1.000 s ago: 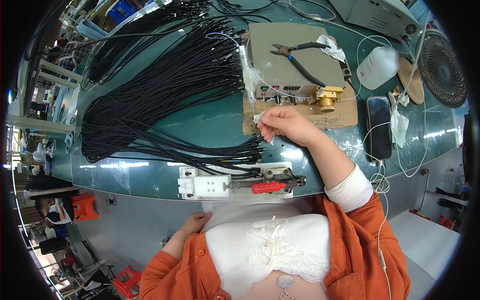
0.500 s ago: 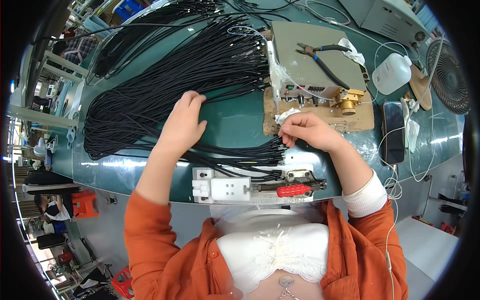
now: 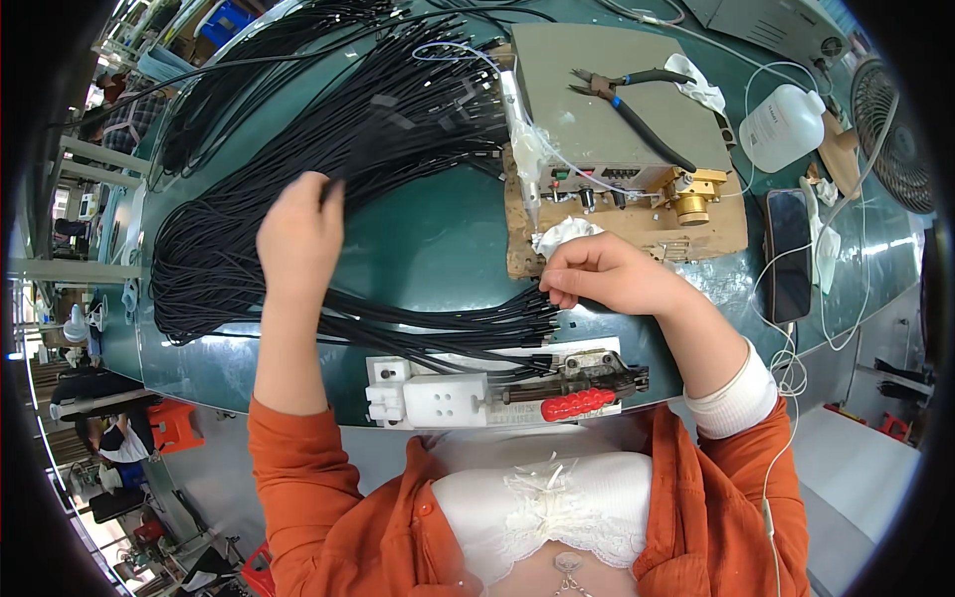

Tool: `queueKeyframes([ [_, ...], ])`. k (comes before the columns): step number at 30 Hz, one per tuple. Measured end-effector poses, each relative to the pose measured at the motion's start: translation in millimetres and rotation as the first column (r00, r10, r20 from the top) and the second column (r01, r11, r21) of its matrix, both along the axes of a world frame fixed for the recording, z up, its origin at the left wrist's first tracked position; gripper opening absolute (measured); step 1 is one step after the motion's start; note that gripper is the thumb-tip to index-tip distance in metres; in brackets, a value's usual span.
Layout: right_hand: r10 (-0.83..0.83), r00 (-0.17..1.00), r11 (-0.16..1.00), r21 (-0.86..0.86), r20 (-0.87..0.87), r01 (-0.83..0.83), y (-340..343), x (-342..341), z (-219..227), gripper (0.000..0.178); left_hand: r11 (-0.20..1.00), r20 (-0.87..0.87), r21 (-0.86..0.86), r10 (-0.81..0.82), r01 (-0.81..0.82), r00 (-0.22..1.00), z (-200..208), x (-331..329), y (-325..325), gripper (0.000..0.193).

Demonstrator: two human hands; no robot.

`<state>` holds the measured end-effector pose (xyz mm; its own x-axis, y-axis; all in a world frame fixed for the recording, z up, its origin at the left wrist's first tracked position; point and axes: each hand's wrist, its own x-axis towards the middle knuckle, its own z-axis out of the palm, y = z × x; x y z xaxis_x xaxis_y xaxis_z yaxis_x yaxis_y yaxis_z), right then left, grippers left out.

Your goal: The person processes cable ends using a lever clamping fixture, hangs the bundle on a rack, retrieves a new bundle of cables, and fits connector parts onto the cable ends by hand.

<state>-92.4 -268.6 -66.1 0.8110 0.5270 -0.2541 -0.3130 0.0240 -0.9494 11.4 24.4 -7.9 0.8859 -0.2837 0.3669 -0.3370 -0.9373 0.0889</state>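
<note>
My left hand (image 3: 300, 237) is over the left part of a large pile of black cables (image 3: 214, 244), its fingers curled. A dark, motion-blurred black cable appears to run up from its fingertips; how many strands it holds I cannot tell. My right hand (image 3: 609, 274) is closed in a pinch at the tip end of a smaller bunch of black cables (image 3: 468, 316). That bunch lies along the near side, over a white clamp fixture (image 3: 443, 400) with a red handle (image 3: 579, 403). Its cable ends are partly hidden by my right fingers.
Beyond my right hand stands a beige control box (image 3: 597, 95) on a wooden board (image 3: 637, 234), with cutting pliers (image 3: 637, 109) on top. A dispensing syringe (image 3: 525, 149) stands beside it. Rightward are a white bottle (image 3: 784, 139), a phone (image 3: 788, 254) and a fan (image 3: 890, 134).
My left hand has moved left, and its fingers have curled. Cables on the far pile are now blurred by motion. My right hand stays at the bunch's ends.
</note>
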Motion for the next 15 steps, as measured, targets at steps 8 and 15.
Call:
queueKeyframes([
  [8, -0.108, 0.993, 0.994, -0.024, 0.044, 0.109, 0.0, -4.9, 12.2, 0.014, 0.703, 0.063, -0.116, -0.700, 0.702, 0.711, -1.7, -54.7, -70.7, 0.022],
  [15, -0.391, 0.858, 0.915, 0.240, 0.333, 0.324, -2.5, -6.4, 26.2, 0.028, 0.540, -0.029, -0.149, -0.840, 0.829, 0.542, -33.2, -38.7, -72.0, 0.033],
])
